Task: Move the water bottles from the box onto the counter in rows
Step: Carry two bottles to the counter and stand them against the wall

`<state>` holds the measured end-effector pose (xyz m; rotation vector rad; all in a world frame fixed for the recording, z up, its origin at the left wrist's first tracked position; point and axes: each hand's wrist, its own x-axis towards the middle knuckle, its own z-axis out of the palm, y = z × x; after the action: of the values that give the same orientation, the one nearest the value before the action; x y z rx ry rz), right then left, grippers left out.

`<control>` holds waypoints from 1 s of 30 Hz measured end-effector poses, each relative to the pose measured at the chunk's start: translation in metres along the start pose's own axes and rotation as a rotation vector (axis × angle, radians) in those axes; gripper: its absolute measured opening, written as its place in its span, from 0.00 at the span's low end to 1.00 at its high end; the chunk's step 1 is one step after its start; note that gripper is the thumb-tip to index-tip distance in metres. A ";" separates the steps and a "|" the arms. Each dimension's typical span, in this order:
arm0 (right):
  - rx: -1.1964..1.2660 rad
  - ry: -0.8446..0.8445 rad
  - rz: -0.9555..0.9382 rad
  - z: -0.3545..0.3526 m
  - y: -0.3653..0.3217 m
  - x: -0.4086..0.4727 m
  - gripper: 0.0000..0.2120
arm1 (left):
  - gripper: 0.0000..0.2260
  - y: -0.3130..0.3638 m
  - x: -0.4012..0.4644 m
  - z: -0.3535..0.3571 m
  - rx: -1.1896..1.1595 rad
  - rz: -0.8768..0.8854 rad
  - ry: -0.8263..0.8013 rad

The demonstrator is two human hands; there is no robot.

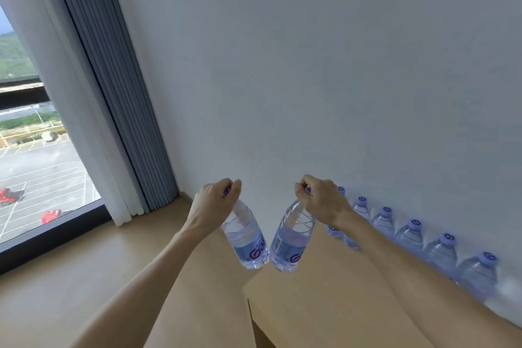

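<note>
My left hand (216, 200) pinches the purple cap of a clear water bottle (248, 243), which hangs tilted in the air. My right hand (320, 199) grips the cap of a second water bottle (291, 243) the same way. The two bottles' bases almost touch, above the left end of the light wooden counter (324, 299). Along the white wall at the right, a row of several bottles (409, 234) with purple caps stands upright on the counter. The box is not in view.
The counter's left edge (248, 305) drops to a tan floor (70, 277). Grey and white curtains (113, 121) hang in the corner beside a large window (34, 164) at the left.
</note>
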<state>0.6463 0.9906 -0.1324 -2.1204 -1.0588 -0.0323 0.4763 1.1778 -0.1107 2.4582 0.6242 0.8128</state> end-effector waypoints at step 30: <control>-0.323 0.029 0.681 0.029 0.174 0.008 0.12 | 0.17 -0.005 0.149 0.317 -0.229 0.479 -0.854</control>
<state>0.7639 0.9497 -0.2573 -2.6628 -0.2805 0.1002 0.7847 1.1716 -0.2758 2.4396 -0.3551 -0.0726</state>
